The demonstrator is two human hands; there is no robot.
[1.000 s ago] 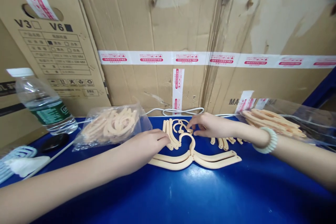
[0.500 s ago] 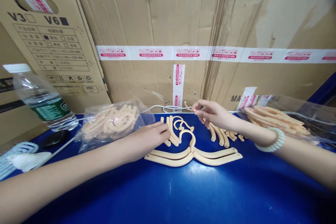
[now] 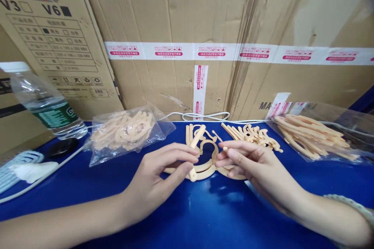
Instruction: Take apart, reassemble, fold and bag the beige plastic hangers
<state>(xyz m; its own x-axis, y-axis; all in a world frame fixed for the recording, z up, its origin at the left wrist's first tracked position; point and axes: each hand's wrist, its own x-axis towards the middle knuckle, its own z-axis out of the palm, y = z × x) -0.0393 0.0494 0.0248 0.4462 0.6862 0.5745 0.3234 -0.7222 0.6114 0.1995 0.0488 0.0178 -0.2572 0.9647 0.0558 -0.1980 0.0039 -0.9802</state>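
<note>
My left hand [image 3: 163, 177] pinches a beige hanger arm [image 3: 200, 134], a straight-looking bar with a hole near its lower end, held tilted above the table. Between the thumb and fingers of my right hand [image 3: 248, 159] is a small beige pin [image 3: 217, 136] with a thin stem and a knobbed end. Behind both hands, partly covered, lies a beige folding hanger [image 3: 201, 173] with a curved hook and paired arms. Loose hanger arms [image 3: 189, 134] and hook pieces rest just beyond it. A pile of small beige parts [image 3: 257, 136] sits past my right hand.
A clear bag of beige parts [image 3: 125, 134] lies at left, another bag [image 3: 312, 134] at right. A water bottle [image 3: 55, 105], a black object [image 3: 62, 148] and a white cable [image 3: 204, 116] are on the blue table [image 3: 187, 221]. Cardboard boxes [image 3: 175, 85] stand behind.
My left hand has picked up a hanger arm from the loose ones and drawn it nearer. My right hand has come down and closer with the small pin. The view has shifted slightly.
</note>
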